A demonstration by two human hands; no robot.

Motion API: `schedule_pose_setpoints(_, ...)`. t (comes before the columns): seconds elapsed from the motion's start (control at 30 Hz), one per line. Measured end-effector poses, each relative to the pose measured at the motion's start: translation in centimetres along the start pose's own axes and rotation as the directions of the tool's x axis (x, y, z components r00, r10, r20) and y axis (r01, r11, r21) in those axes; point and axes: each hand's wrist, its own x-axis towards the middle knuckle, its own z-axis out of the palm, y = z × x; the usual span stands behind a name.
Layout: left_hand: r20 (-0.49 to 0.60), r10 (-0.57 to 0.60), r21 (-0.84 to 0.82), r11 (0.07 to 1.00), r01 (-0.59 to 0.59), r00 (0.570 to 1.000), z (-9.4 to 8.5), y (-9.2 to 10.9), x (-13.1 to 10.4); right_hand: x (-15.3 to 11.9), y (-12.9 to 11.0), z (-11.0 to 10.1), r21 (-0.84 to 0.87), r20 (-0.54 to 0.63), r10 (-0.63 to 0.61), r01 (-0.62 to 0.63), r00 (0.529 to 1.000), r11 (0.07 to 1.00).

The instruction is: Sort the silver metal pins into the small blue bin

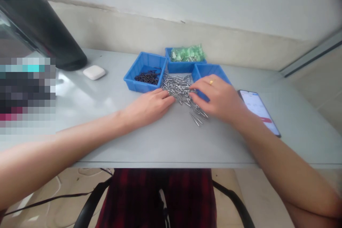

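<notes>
Grey table (171, 142): both hands touch shiny silver nails (181, 91).

Person, seen from own head camera. Two bare forearms, no sleeves in view, no watch or wristband. Left hand (148, 108): no rings or other items visible on it. Right hand (219, 98): one plain gold-coloured ring (211, 82) on a finger, a narrow band without a stone that can be made out. Nails too small to tell apart. Lap below the table edge: dark red and black checked cloth (157, 196), a plaid pattern, garment type unclear.
</notes>
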Motion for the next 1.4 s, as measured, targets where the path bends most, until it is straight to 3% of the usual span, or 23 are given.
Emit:
schedule_pose_setpoints(0.27, -0.030, -0.023, -0.033, 0.999, 0.022, 0.999, 0.0, 0.1, -0.1, -0.1, -0.7, 0.3, 0.096, 0.062, -0.174, 0.168, 0.983, 0.981)
schedule_pose_setpoints(0.53, -0.173, -0.049, -0.186, 0.982, 0.016, 0.984, -0.4, 0.4, -0.1, -0.1, -0.6, 0.3, 0.094, 0.112, -0.163, 0.153, 0.980, 0.984)
schedule_pose_setpoints(0.7, -0.224, -0.028, -0.158, 0.987, -0.008, 0.974, -0.7, 0.6, 0.0, 0.0, -0.7, 0.3, 0.075, 0.112, -0.163, 0.155, 0.980, 0.985)
schedule_pose_setpoints(0.97, -0.249, -0.094, -0.159, 0.986, 0.055, 0.964, -0.9, 0.7, 0.1, 0.0, -0.7, 0.1, 0.057, 0.008, -0.109, 0.109, 0.994, 0.992)
schedule_pose_setpoints(1.2, -0.253, -0.112, -0.190, 0.980, 0.064, 0.961, -0.7, 0.6, 0.0, -0.1, -0.8, 0.1, 0.068, 0.019, -0.121, 0.119, 0.992, 0.990)
schedule_pose_setpoints(1.4, -0.263, -0.199, -0.337, 0.936, 0.103, 0.944, -0.9, 0.8, 0.1, -0.1, -0.7, 0.3, 0.091, 0.084, -0.155, 0.147, 0.984, 0.985)
